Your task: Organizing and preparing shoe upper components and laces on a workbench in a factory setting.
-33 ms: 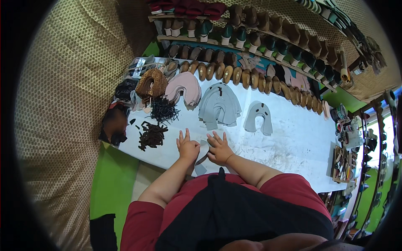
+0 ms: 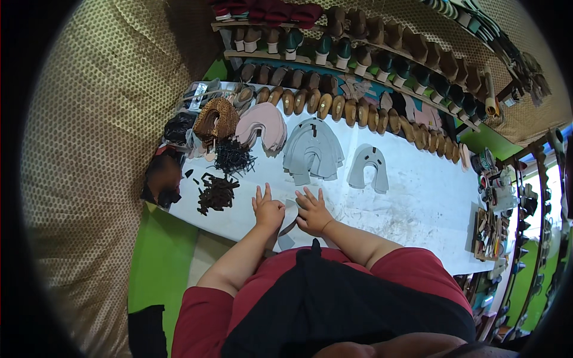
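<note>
At the table's near edge, both my hands are at a curved grey shoe upper piece. My left hand is closed at its left edge, thumb and forefinger together, other fingers stretched upward. My right hand pinches its right edge, its other fingers raised and spread. The lower part of the piece hangs toward my apron. Beyond my hands lies a fanned stack of grey U-shaped upper pieces. Right of it lies a smaller grey U-shaped set with small dark pieces on top.
Dark brown strips and a black tangle of thin strips lie left, near pink pieces and leopard-print pieces. Wooden shoe lasts line the back below shoe shelves. A tool box stands on the right.
</note>
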`<action>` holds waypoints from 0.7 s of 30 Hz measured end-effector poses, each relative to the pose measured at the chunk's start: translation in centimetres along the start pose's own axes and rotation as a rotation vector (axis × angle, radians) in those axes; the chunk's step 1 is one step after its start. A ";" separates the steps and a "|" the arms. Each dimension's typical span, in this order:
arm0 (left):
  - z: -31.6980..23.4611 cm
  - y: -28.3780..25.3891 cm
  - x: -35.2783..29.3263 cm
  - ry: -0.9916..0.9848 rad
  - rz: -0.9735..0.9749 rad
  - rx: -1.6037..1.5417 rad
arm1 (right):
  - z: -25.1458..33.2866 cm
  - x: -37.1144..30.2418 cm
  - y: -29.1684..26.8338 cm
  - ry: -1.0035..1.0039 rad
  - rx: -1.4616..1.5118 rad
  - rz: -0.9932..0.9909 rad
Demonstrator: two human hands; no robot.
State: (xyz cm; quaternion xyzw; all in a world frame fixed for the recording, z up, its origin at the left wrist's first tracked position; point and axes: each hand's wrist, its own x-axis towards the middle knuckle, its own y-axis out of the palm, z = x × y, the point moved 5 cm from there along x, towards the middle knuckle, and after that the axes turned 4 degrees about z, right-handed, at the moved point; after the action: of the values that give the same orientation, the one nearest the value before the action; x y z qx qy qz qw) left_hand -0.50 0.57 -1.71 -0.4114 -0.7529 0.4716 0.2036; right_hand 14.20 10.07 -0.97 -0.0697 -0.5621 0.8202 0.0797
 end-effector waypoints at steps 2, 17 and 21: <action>-0.2 -0.2 0.2 0.000 0.020 0.007 | -0.2 -0.2 0.1 0.004 0.021 -0.072; 1.0 -0.5 0.5 -0.141 0.142 0.058 | -0.3 -0.3 0.2 0.007 0.031 -0.163; 1.0 -0.8 0.2 -0.190 0.152 0.070 | -0.3 -0.2 0.2 0.023 0.030 -0.118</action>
State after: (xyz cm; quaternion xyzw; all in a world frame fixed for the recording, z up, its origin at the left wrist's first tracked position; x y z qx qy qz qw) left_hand -1.73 0.02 -1.48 -0.4135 -0.7186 0.5484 0.1091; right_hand 14.45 10.22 -1.23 -0.0449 -0.5520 0.8215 0.1355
